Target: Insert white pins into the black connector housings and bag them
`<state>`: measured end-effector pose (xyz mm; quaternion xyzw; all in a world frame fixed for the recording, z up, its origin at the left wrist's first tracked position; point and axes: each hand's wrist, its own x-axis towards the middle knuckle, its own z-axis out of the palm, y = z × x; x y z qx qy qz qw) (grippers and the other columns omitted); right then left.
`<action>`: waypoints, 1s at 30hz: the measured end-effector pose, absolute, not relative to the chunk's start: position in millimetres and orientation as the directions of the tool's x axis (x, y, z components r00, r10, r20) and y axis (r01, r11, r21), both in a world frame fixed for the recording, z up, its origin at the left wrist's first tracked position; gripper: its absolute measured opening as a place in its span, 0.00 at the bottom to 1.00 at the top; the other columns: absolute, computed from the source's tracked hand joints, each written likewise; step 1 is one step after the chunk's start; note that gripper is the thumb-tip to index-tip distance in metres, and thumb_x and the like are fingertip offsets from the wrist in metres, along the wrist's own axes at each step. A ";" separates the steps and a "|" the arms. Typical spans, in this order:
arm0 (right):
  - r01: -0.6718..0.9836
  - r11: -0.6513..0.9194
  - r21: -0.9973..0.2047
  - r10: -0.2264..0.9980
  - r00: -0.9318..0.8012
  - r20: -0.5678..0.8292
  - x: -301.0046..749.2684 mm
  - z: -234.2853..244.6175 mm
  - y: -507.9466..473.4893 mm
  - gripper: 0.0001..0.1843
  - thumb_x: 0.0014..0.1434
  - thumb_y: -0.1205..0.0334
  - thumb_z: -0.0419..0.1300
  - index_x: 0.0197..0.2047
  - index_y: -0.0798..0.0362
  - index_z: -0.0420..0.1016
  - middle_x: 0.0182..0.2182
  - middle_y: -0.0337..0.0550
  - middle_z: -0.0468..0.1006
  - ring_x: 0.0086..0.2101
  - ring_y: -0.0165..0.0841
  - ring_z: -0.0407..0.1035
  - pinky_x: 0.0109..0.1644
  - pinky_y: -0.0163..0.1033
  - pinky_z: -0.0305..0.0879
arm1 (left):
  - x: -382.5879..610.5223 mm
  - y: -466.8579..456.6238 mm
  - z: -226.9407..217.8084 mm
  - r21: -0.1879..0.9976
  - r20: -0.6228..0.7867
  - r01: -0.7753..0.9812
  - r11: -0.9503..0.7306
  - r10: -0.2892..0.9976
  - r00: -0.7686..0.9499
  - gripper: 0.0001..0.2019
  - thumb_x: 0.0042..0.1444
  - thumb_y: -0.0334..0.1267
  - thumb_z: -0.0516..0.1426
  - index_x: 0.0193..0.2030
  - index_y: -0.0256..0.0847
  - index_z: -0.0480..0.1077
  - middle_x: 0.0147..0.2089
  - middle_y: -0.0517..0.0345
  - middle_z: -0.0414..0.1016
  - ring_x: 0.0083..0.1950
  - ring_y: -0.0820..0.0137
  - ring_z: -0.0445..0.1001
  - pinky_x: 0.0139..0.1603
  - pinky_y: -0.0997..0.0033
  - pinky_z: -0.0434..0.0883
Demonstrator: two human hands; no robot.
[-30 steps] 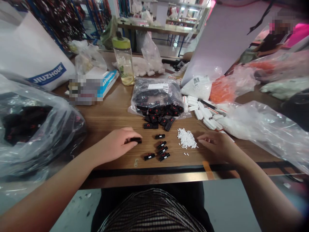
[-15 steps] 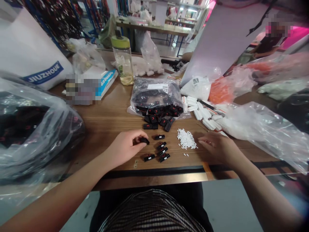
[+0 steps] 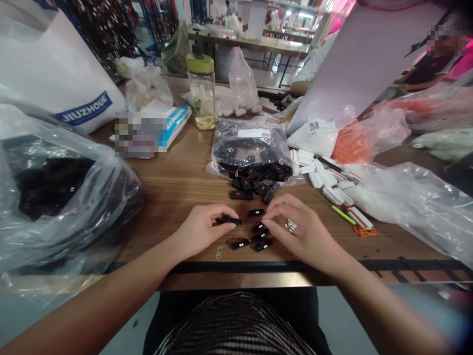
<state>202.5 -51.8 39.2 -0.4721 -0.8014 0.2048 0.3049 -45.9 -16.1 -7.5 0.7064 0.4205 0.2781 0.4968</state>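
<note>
Between the thumb and fingers of my left hand (image 3: 201,229) is a black connector housing (image 3: 234,221), raised just off the table. My right hand (image 3: 305,231) reaches in from the right, its fingertips pinched together above the loose connectors; anything in the pinch is too small to make out. Below those fingertips lie several black connectors with white dots, among them a front-left connector (image 3: 240,243) and a back connector (image 3: 256,212). A heap of tiny white plugs (image 3: 290,225) shows partly beneath my right hand, which hides the rest.
Behind the hands, more black connectors (image 3: 242,195) spill from a clear bag (image 3: 251,143). White parts (image 3: 328,180), a green pen (image 3: 343,215) and an orange piece (image 3: 364,231) lie to the right. A large plastic bag (image 3: 121,197) stands left, a bottle (image 3: 201,93) farther back.
My right hand has moved left from beside the white plugs to near the connector in my left hand. That connector has tilted to show its holed face. The camera view has shifted slightly.
</note>
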 end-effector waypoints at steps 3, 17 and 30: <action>0.571 0.514 -0.640 0.851 -0.434 0.296 172.1 31.6 -41.3 0.04 0.63 0.66 0.60 0.36 0.50 0.74 0.38 0.43 0.75 0.41 0.35 0.70 0.48 0.45 0.66 | -45.3 -16.4 -10.6 0.960 -0.034 0.260 -0.109 0.872 0.489 0.07 0.55 0.36 0.62 0.41 0.40 0.76 0.41 0.56 0.82 0.41 0.66 0.79 0.46 0.64 0.74; 0.623 0.518 -0.586 0.852 -0.438 0.287 158.1 17.7 -35.2 0.04 0.63 0.67 0.59 0.35 0.50 0.73 0.37 0.43 0.75 0.41 0.37 0.69 0.48 0.47 0.61 | -41.2 -16.9 -9.7 0.985 -0.071 0.170 -0.015 0.869 0.490 0.05 0.53 0.33 0.62 0.37 0.38 0.73 0.35 0.58 0.78 0.35 0.69 0.77 0.40 0.67 0.73; 0.630 0.560 -0.539 0.828 -0.459 0.324 155.7 13.9 -35.6 0.05 0.63 0.67 0.58 0.35 0.50 0.73 0.37 0.43 0.75 0.39 0.37 0.68 0.46 0.47 0.61 | -41.2 -17.2 -10.5 0.982 -0.075 0.186 -0.014 0.882 0.465 0.04 0.53 0.32 0.62 0.37 0.38 0.73 0.31 0.60 0.75 0.31 0.72 0.73 0.34 0.71 0.69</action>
